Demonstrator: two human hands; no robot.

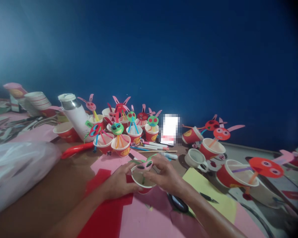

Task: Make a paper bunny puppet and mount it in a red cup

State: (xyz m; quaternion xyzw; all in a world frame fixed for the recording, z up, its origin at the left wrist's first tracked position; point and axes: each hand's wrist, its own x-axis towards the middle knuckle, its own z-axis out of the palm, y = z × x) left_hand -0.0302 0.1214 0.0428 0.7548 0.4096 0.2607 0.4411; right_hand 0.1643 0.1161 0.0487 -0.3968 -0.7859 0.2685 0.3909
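Note:
My left hand is wrapped around the side of a red-and-white paper cup in front of me. Over the cup's mouth is a pink paper animal head with dark eyes and green ear strips. The fingers of my right hand close on this head at the cup's right side. A green strip shows below it inside the cup. Pink paper and red paper lie underneath. Black-handled scissors lie under my right forearm, their blades hidden.
Finished-looking cups with paper animal heads, such as a green one, stand behind and right. Also around are markers, a mug, a thermos, a lit phone, yellow paper, a pen and a plastic bag.

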